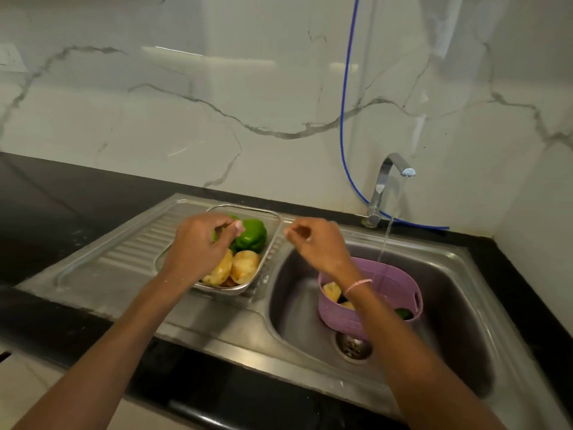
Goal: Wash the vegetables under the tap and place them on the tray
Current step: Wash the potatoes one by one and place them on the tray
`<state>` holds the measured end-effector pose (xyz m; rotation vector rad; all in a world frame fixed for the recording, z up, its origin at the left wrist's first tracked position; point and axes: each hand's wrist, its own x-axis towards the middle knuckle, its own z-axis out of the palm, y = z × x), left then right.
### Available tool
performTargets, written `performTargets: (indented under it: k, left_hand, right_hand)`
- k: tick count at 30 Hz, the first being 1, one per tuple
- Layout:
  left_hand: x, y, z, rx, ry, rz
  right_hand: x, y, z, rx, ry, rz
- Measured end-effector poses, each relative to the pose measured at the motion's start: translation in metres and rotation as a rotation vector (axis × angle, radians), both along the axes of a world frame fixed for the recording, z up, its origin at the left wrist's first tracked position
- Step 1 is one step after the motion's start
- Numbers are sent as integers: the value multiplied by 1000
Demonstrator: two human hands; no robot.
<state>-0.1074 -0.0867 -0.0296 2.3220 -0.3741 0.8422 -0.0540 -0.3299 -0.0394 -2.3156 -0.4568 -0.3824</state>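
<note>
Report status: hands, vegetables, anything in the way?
Left hand over glass tray, grip unclear; right hand empty. Capsicum, potatoes trayed; more in purple basket. Tap running.

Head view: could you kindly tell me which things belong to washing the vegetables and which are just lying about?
Belong: running tap, sink, purple basket holding vegetables, tray, green pepper and potatoes in it.
Lying about: blue hose, black counter.
</note>
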Motion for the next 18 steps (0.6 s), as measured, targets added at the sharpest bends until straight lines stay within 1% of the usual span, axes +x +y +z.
performTargets:
  k: [2,3,4,6,8,9,11,13,15,16,18]
  left_hand:
    - [3,-40,10,-26,-55,-92]
    - [7,-61,12,-68,-45,-157]
    - [14,-88,10,-123,-4,-237]
    - [28,-129,0,-250,122,-350]
    - [47,-169,-19,-408,278,-384]
    - [56,-184,-29,-492,367,-364]
    - [74,-210,-50,-611,546,-283]
    - [89,-223,-72,-656,660,-189]
    - [102,-224,-91,-682,679,-74]
    - [109,-222,-100,-662,668,-21]
    - [119,-216,-110,-580,653,15]
  right_hand:
    - [0,-51,-14,9,81,-140]
    - [1,-75,-22,-3,143,-194]
    - [1,-100,-32,-42,217,-245]
    - [3,-128,-52,-177,386,-255]
    - [8,-142,-73,-316,525,-235]
    - [13,-143,-84,-350,554,-221]
    - [22,-140,-101,-355,569,-195]
    - [30,-134,-115,-320,538,-153]
    - [37,-128,-128,-246,476,-89]
    - [38,-124,-132,-224,443,-69]
    - [37,-116,-136,-279,366,-45]
